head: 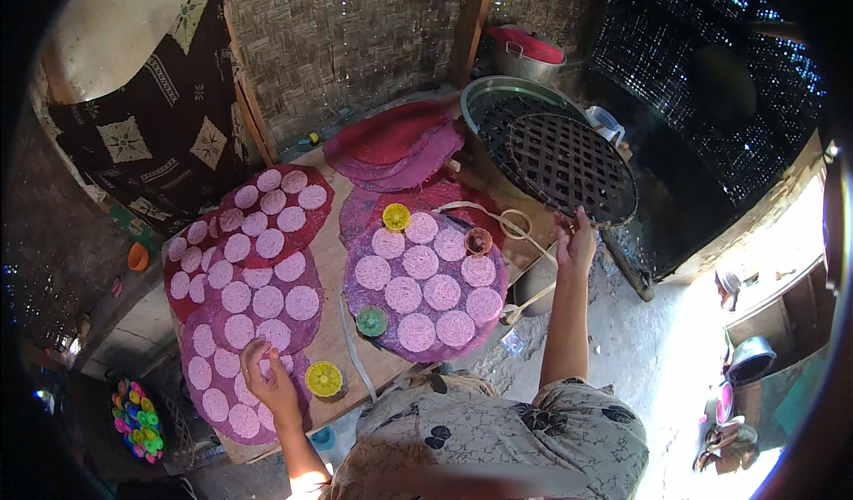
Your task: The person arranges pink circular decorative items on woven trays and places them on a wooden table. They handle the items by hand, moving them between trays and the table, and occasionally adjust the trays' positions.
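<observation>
My right hand (574, 243) is at the near rim of a dark round open-weave tray (572, 167), with its fingers on the edge. The tray leans tilted over a wide green basin (474, 100). My left hand (270, 380) hovers over pink stringy discs, fingers loosely bent and apart, with nothing seen in it. Discs like this one (236, 297) cover several overlapping round purple and red cloth-like sheets at the left of the wooden table (336, 260). Another purple round sheet (426, 267) in front of me bears more discs.
Small fluted moulds, yellow (396, 217), green (371, 321) and orange (478, 241), sit around the middle sheet. A yellow-topped cup (324, 379) stands near my left hand. Folded sheets (393, 143) lie at the back. A lidded metal pot (526, 54) stands beyond the basin. A basket holds colourful moulds (138, 420).
</observation>
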### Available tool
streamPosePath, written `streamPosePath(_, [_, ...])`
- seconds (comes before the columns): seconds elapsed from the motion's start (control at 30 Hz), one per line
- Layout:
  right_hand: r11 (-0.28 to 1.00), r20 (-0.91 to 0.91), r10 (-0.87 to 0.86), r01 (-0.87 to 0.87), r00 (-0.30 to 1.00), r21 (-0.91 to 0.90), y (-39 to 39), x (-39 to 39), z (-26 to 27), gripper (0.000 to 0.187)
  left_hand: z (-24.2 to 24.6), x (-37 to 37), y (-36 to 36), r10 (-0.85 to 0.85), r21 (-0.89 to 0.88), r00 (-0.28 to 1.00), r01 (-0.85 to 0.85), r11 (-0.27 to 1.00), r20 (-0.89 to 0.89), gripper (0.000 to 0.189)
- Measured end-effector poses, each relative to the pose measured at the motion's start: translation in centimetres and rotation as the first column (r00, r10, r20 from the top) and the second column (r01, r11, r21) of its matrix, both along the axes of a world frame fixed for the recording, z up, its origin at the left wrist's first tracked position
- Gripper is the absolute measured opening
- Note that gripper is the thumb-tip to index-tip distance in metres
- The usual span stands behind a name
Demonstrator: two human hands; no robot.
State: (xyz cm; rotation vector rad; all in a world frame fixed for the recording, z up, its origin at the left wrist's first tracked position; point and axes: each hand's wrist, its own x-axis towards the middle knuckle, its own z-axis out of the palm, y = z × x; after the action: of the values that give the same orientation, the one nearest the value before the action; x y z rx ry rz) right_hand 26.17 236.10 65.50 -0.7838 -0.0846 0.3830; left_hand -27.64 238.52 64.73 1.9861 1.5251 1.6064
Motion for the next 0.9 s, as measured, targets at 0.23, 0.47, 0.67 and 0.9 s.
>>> streamPosePath(0.23, [0.982, 0.219, 0.189, -0.185, 0.957, -0.040, -3.8, -3.4, 1.9, 0.022, 0.3, -0.9, 0.2, 0.036, 0.001, 0.999, -0.036, 0.999, 0.004, 0.011])
streamPosePath(0.47, [0.695, 0.117, 0.719, -0.707, 0.685, -0.130, -7.0, -13.3, 1.1, 0.039, 1.2, -1.2, 1.0, 0.052, -0.006, 0.998, -0.052, 0.999, 0.019, 0.011])
streamPosePath(0.67, [0.565, -0.134, 0.806, -0.817, 0.576, -0.116, -8.3, -15.6, -5.9, 0.038, 0.5, -1.4, 1.4, 0.021, -0.003, 1.000, -0.021, 1.000, 0.023, 0.013])
streamPosePath(0.9, [0.552, -0.216, 0.795, -0.823, 0.567, -0.131, -9.1, -15.1, -10.2, 0.040, 0.5, -1.4, 0.7, 0.022, -0.042, 1.000, -0.022, 0.999, 0.009, 0.011])
